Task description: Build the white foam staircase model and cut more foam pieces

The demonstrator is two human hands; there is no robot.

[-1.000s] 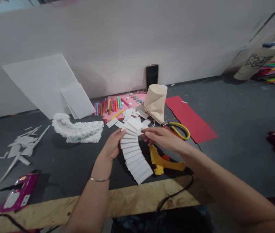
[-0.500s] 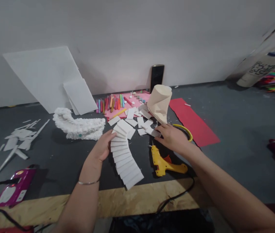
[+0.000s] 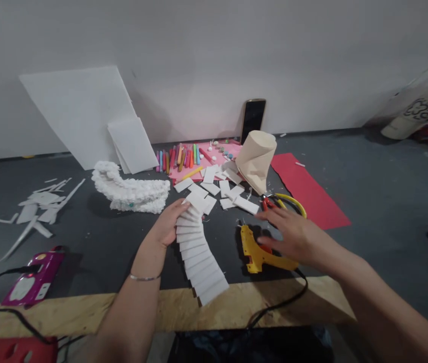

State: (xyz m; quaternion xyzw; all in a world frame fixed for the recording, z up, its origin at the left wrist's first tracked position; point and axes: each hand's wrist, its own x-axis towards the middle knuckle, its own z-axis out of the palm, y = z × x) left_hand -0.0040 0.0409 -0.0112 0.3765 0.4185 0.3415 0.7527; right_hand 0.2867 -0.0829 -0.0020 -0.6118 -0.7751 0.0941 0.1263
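Note:
My left hand (image 3: 168,227) grips the upper end of a curved fan of overlapping white foam strips (image 3: 198,254), which lies on the dark mat and runs down to the wooden edge. My right hand (image 3: 293,236) hovers with fingers spread over a yellow glue gun (image 3: 255,254) lying on the mat, and holds nothing. Loose white foam rectangles (image 3: 232,196) lie just beyond both hands. A fluffy white curved shape (image 3: 130,191) sits to the left of the strips.
A beige paper roll (image 3: 257,159), scissors with yellow handles (image 3: 285,201), a red sheet (image 3: 308,189), coloured sticks on a pink sheet (image 3: 179,159) and a phone (image 3: 253,118) stand behind. White boards (image 3: 85,116) lean on the wall. A purple device (image 3: 32,280) lies left.
My right hand left the loose white pieces and moved down and right to above the glue gun. My left hand kept its hold on the strip fan.

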